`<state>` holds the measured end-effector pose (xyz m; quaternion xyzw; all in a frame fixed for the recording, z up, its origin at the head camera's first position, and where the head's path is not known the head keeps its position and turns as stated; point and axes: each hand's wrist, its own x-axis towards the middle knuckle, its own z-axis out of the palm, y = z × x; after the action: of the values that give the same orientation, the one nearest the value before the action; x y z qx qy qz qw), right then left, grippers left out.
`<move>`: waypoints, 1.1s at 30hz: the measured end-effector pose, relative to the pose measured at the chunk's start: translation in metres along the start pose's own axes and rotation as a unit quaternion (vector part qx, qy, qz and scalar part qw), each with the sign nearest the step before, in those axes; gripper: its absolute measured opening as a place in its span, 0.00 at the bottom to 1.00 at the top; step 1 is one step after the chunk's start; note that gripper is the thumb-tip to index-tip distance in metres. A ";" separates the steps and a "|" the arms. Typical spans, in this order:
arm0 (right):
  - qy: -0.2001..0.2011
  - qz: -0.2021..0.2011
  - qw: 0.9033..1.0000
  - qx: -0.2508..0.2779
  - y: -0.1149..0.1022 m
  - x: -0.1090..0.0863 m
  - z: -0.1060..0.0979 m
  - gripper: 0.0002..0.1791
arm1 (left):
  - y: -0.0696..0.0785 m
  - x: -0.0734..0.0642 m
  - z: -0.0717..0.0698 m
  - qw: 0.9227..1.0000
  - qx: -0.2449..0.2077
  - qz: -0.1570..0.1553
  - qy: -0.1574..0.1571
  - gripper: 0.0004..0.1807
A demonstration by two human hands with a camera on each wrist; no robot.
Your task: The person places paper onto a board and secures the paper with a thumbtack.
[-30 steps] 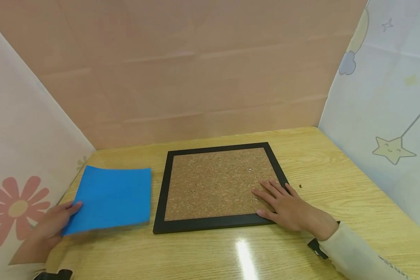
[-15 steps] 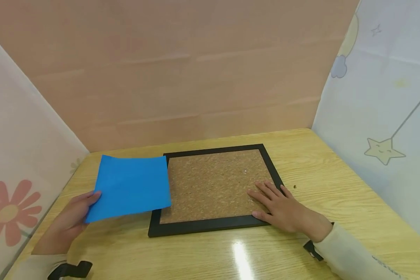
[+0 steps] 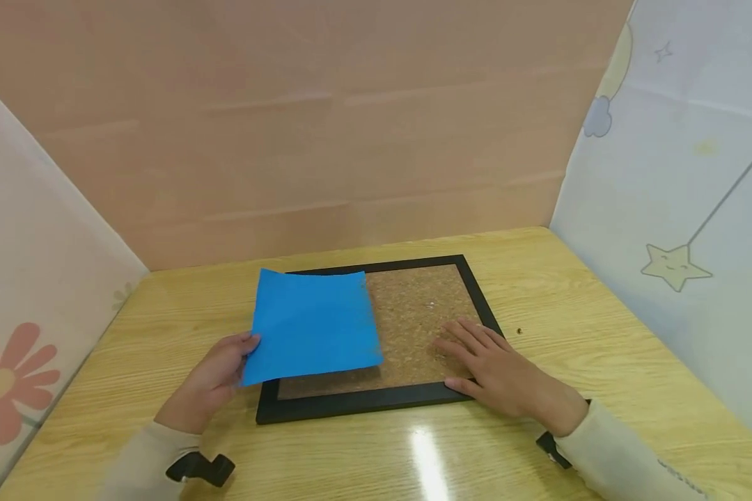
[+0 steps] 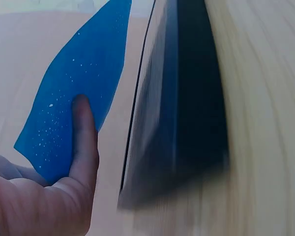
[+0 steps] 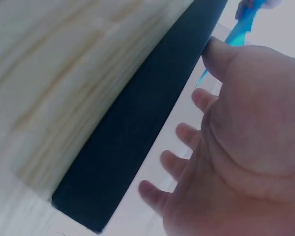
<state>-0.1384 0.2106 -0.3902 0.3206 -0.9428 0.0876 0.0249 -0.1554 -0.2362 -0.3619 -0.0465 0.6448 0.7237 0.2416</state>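
My left hand (image 3: 209, 379) pinches a square blue sheet (image 3: 313, 323) at its left edge, thumb on top. The sheet, which looks like paper, hovers over the left half of a black-framed cork board (image 3: 407, 313), casting a shadow on it. In the left wrist view, pale specks dot the blue sheet (image 4: 59, 123) and one digit lies straight along it. On the board's right near corner rests my right hand (image 3: 498, 372), its fingers spread flat over the cork and frame. From below, the right wrist view shows this hand (image 5: 246, 128) beside the dark frame (image 5: 132, 132).
The board lies flat on a pale wooden table (image 3: 326, 459). A tiny dark bit (image 3: 519, 331) lies right of the board. A tan back panel (image 3: 351, 139) and patterned side panels (image 3: 670, 174) enclose the table. Something small and whitish (image 3: 431, 305) sits on the cork.
My left hand has carried the blue sheet rightward, from beside the board to above its left half. The right hand stays on the board's corner. The view has shifted slightly.
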 end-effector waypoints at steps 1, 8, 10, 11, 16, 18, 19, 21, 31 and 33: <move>0.004 -0.006 1.000 -0.007 -0.001 0.001 0.000 0.33 | -0.003 0.008 0.007 1.000 0.009 -0.004 0.012 0.35; 0.019 -0.032 0.999 -0.024 -0.002 0.001 0.001 0.34 | -0.016 0.045 0.055 0.999 0.023 -0.023 0.040 0.29; 0.020 -0.037 0.999 -0.026 -0.001 0.001 0.002 0.34 | -0.019 0.052 0.066 0.999 0.017 -0.020 0.047 0.28; 0.018 -0.038 0.999 -0.024 -0.001 0.001 0.001 0.34 | -0.020 0.055 0.072 0.999 0.012 -0.019 0.049 0.27; -0.013 -0.035 0.999 -0.003 -0.002 0.000 -0.001 0.34 | -0.024 0.065 0.091 0.999 -0.003 -0.012 0.046 0.26; -0.025 -0.036 0.999 0.001 -0.002 -0.001 -0.002 0.33 | -0.025 0.067 0.095 0.999 -0.002 -0.011 0.037 0.27; -0.030 -0.038 0.999 0.002 -0.002 -0.002 -0.002 0.32 | -0.025 0.068 0.097 0.999 -0.001 -0.013 0.038 0.26; -0.038 -0.039 0.999 0.004 -0.002 -0.003 -0.003 0.31 | -0.025 0.070 0.099 0.999 0.005 -0.013 0.036 0.27; -0.051 -0.033 0.998 0.035 -0.002 -0.005 -0.004 0.31 | -0.019 0.046 0.078 0.988 0.128 0.041 0.079 0.25; -0.051 -0.029 0.998 0.038 -0.001 -0.005 -0.003 0.31 | -0.015 0.039 0.075 0.979 0.174 0.066 0.084 0.26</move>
<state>-0.1336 0.2131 -0.3881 0.3524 -0.9292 0.1067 -0.0328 -0.1651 -0.1522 -0.3778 -0.0218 0.7808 0.6079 0.1427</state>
